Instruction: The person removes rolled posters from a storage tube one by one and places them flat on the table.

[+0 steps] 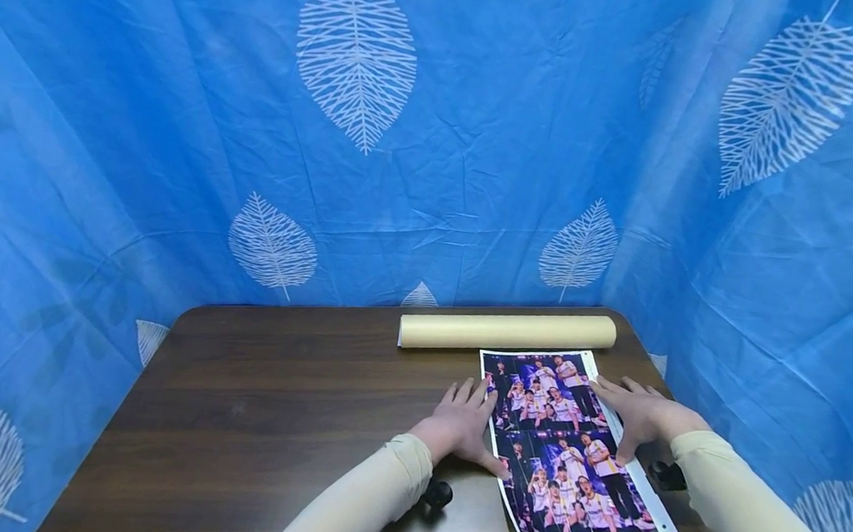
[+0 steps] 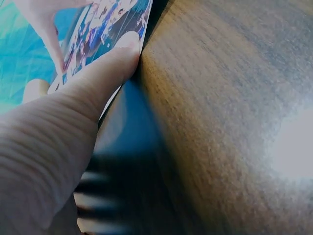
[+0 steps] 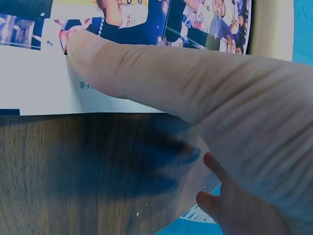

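A glossy photo print (image 1: 570, 444) with a white border shows a group picture twice, one above the other. It lies on the right part of the table, its near edge curling up slightly. At its left edge rests my left hand (image 1: 462, 427), fingers spread and thumb reaching onto the print; the left wrist view shows that thumb (image 2: 115, 63) pressing near the edge. Along the opposite side my right hand (image 1: 647, 421) is spread too, fingertips by the upper right border. In the right wrist view its thumb (image 3: 142, 68) lies across the white margin and the picture.
A cream-coloured paper roll (image 1: 507, 332) lies along the back edge of the dark wooden table (image 1: 234, 418), just behind the print. Blue curtains (image 1: 450, 151) with white leaf patterns hang behind and at both sides. Small black devices (image 1: 438, 494) sit at the wrists.
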A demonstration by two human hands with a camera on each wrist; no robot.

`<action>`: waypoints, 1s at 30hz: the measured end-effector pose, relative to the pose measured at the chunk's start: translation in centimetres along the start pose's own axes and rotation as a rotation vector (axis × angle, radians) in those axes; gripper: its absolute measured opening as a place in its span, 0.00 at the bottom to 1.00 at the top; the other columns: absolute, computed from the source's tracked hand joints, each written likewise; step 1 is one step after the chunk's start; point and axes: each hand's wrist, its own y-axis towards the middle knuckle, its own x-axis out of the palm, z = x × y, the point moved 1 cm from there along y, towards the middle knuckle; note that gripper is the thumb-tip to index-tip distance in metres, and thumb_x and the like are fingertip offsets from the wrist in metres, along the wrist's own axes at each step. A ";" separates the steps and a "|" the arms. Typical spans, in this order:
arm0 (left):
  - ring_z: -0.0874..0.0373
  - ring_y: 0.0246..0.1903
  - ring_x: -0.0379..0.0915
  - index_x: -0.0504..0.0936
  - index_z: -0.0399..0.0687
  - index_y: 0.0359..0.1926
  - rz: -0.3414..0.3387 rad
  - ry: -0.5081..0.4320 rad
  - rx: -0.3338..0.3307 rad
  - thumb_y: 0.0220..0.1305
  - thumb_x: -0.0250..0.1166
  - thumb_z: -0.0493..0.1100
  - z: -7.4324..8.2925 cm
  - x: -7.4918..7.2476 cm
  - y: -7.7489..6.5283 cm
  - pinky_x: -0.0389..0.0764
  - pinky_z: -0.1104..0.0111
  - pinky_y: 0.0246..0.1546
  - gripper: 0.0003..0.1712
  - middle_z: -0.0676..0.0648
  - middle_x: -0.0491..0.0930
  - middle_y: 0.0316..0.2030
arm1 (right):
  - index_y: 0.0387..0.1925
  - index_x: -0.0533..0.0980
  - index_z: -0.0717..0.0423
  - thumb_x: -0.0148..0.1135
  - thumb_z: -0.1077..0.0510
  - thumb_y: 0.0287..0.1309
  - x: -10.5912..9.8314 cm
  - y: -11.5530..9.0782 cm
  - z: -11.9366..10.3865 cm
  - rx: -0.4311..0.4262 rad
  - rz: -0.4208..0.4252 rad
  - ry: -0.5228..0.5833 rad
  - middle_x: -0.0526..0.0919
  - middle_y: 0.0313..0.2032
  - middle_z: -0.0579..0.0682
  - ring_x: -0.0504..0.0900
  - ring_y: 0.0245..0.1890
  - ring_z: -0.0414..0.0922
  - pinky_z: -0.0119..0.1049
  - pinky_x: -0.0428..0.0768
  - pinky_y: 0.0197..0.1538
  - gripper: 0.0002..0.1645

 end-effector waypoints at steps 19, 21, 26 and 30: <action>0.56 0.59 0.69 0.77 0.51 0.66 0.185 0.174 0.061 0.47 0.68 0.81 2.4 -0.1 -1.9 0.72 0.65 0.62 0.54 0.49 0.75 0.60 | 0.65 0.76 0.59 0.87 0.51 0.36 1.7 -2.4 -0.9 -0.164 0.172 -0.150 0.76 0.59 0.62 0.72 0.58 0.67 0.65 0.77 0.54 0.51; 0.55 0.61 0.69 0.76 0.51 0.68 0.173 0.181 0.061 0.49 0.67 0.81 2.4 -0.2 -2.1 0.71 0.64 0.63 0.54 0.49 0.74 0.63 | 0.68 0.73 0.59 0.87 0.53 0.37 1.7 -2.9 -1.0 -0.170 0.149 -0.120 0.73 0.62 0.64 0.70 0.61 0.69 0.66 0.75 0.55 0.54; 0.54 0.72 0.60 0.65 0.52 0.76 0.086 0.218 0.041 0.46 0.61 0.87 2.6 -0.3 -2.5 0.64 0.61 0.70 0.66 0.48 0.63 0.74 | 0.75 0.63 0.59 0.90 0.53 0.27 1.7 -3.6 -0.9 -0.155 0.055 -0.079 0.63 0.71 0.68 0.58 0.68 0.77 0.75 0.62 0.62 0.70; 0.54 0.76 0.52 0.57 0.52 0.80 0.029 0.249 0.020 0.36 0.58 0.93 2.9 -0.4 -2.9 0.58 0.58 0.73 0.77 0.48 0.55 0.78 | 0.78 0.56 0.60 0.91 0.51 0.21 1.9 -3.7 -1.1 -0.136 -0.015 -0.090 0.55 0.75 0.69 0.50 0.70 0.80 0.79 0.52 0.65 0.79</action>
